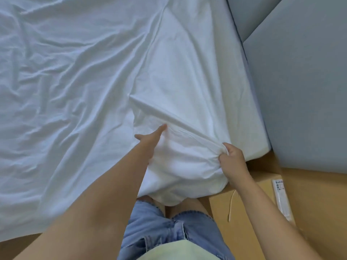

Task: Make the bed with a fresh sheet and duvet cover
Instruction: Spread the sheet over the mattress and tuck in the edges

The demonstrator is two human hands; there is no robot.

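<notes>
- Right hand (232, 158) has its fingers curled tight round a bunched corner of the white sheet (178, 91), pinching the gathers together just above the near edge of the bed.
- Left hand (150, 145) lies against the same bundle with forefinger straight and thumb spread, pressing into the cloth. Its other fingers are hidden in the folds, so I cannot tell whether they hold anything.
- From that corner the sheet spreads, heavily creased, over the whole bed to the left, and a loose pouch of it hangs down against the person's legs.
- Just right of the gripped bunch, the mattress (261, 147) corner shows smooth and rounded.
- Judging by this, the step in hand is fitting the corner. Lift the bunch outward, let the pressing hand hold the top flat, then draw the cloth down over the corner so the creases pull toward it rather than away.
- Grey padded headboard (300, 81) stands close behind, leaving little room for the hand.
- On the wooden ledge (309, 194) lie a remote control (281, 199) and a thin cord (231, 205), near the elbow.
</notes>
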